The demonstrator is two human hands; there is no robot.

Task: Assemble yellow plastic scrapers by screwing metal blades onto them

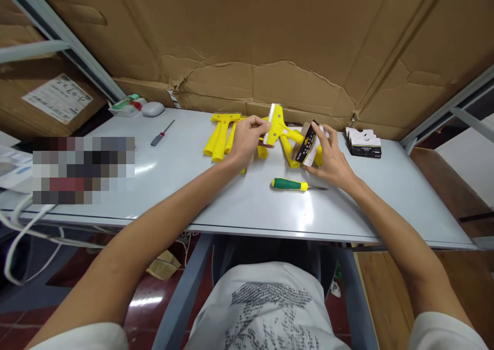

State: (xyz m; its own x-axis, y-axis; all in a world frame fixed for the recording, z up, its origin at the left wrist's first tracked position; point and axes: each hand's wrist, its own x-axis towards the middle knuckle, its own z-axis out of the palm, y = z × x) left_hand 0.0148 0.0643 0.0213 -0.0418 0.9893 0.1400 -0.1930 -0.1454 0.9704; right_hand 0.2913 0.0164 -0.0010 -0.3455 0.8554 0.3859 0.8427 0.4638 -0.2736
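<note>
My left hand (247,138) pinches the blade end of a yellow scraper (276,126), held above the table with its handle slanting down to the right. My right hand (331,157) is closed around a black-and-white packaging card (311,145), which is folded and sits at the scraper's handle end. Whether the handle passes inside the card cannot be made out. Behind and below the hands lie several more yellow scrapers (221,136), partly covered by my left hand. A green-and-yellow screwdriver (290,184) lies just in front, its shaft toward my right hand.
A stack of similar cards (363,143) lies to the right. At left are a thin screwdriver (162,135), a computer mouse (153,108) and a small clear box (127,106). Cardboard (250,36) walls the table's back. White cables (29,226) hang over the left front edge.
</note>
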